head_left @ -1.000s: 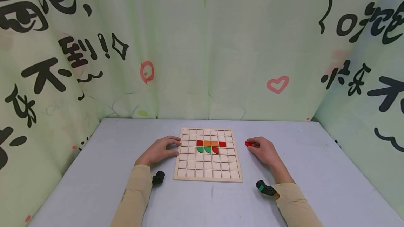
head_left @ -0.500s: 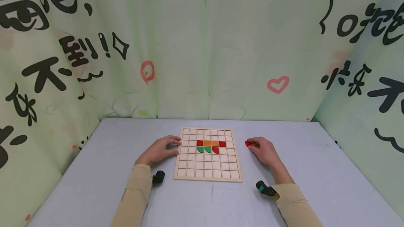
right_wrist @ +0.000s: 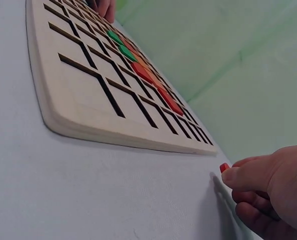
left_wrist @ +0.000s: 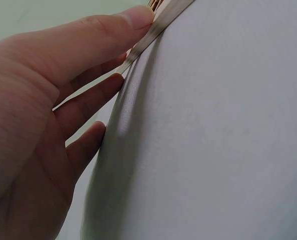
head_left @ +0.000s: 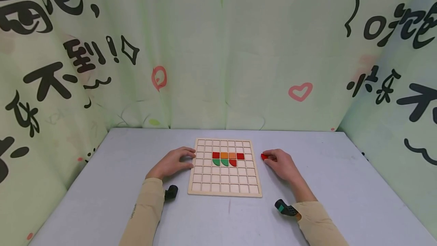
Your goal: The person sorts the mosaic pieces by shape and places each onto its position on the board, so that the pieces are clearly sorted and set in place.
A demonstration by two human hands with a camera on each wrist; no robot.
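Observation:
A square wooden grid board (head_left: 225, 180) lies flat on the table. One of its rows holds a red square (head_left: 216, 155), two orange squares (head_left: 224, 155) and another red square (head_left: 240, 156). Just nearer sit two green quarter-round tiles (head_left: 216, 162) and a red quarter-round tile (head_left: 233, 163). My left hand (head_left: 172, 162) rests its extended thumb and fingertips at the board's left edge. To the right of the board, my right hand (head_left: 281, 165) pinches a small red tile (right_wrist: 223, 168) between thumb and fingers; its shape is mostly hidden.
The white table (head_left: 225, 227) reaches back to a pale green printed curtain (head_left: 225, 56), which also hangs at both sides. Black wrist cameras (head_left: 171, 192) sit on the forearms near the tabletop.
My right hand has shifted slightly left with the red tile, closer to the board. The left hand and the tiles in the board have stayed put.

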